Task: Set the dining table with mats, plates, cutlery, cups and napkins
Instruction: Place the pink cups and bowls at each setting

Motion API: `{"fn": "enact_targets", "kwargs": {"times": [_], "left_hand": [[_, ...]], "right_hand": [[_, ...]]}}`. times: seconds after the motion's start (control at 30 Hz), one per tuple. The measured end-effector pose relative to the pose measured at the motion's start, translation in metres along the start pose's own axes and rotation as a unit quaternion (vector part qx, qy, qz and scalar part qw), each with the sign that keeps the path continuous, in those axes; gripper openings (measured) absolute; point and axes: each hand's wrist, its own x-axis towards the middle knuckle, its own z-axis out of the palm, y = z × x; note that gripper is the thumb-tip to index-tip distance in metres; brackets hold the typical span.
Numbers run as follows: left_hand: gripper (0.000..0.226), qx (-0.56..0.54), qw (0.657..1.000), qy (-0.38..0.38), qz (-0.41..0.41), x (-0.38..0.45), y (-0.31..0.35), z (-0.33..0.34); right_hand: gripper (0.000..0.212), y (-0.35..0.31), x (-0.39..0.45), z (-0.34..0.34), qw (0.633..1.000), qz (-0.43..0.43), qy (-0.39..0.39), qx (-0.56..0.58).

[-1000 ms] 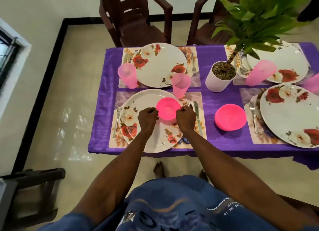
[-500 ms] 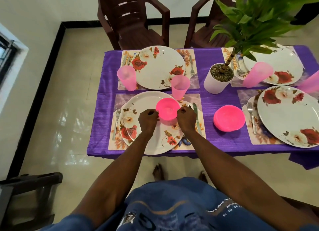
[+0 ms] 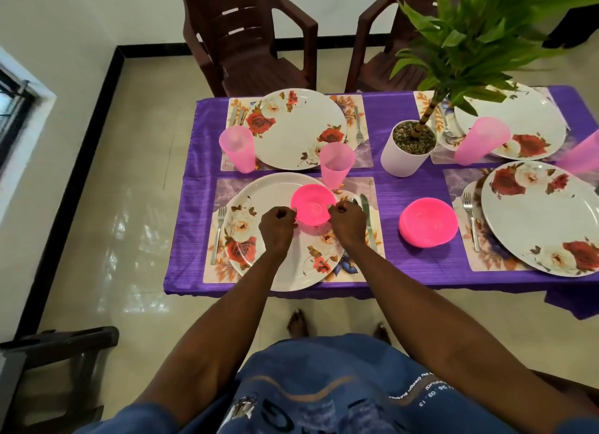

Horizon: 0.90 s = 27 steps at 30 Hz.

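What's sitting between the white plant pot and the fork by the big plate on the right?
In the head view, a stack of pink bowls sits on the purple cloth between the white plant pot and that fork.

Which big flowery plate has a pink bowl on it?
The near-left plate, the one under both hands. The pink bowl sits on it; the other three plates carry no bowl.

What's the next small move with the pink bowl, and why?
Probably let go and withdraw both hands: the left hand and right hand pinch the pink bowl by its rim, and it already appears to sit on the near plate. More bowls wait in the stack.
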Motion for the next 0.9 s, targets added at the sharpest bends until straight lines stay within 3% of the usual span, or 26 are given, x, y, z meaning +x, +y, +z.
{"fn": "enact_targets", "kwargs": {"times": [0.13, 0.2, 0.3, 0.37, 0.67, 0.77, 0.9], "left_hand": [[0.023, 0.003, 0.994, 0.106, 0.0, -0.007, 0.004, 0.004], [0.022, 0.02, 0.99, 0.129, 0.043, -0.018, 0.012, 0.011], [0.018, 0.064, 0.983, 0.088, 0.145, -0.042, 0.025, 0.03], [0.016, 0.073, 0.981, 0.048, 0.171, -0.055, 0.03, 0.047], [0.023, 0.101, 0.978, -0.078, 0.167, -0.114, 0.042, 0.145], [0.02, 0.098, 0.98, -0.064, 0.158, -0.127, 0.048, 0.168], [0.014, 0.08, 0.991, -0.047, 0.094, -0.136, 0.058, 0.189]], "right_hand": [[0.017, -0.001, -0.006, -0.008, 1.0, 0.009, 0.019, 0.009], [0.018, -0.003, -0.012, -0.016, 0.999, -0.004, 0.046, -0.002], [0.019, 0.0, -0.015, -0.034, 0.996, -0.049, 0.066, -0.027], [0.018, 0.004, -0.011, -0.046, 0.995, -0.073, 0.063, -0.035], [0.015, 0.052, 0.009, -0.159, 0.986, -0.091, 0.139, -0.029], [0.016, 0.072, 0.019, -0.194, 0.98, -0.078, 0.176, -0.043], [0.023, 0.093, 0.029, -0.227, 0.984, -0.06, 0.161, -0.057]]}}
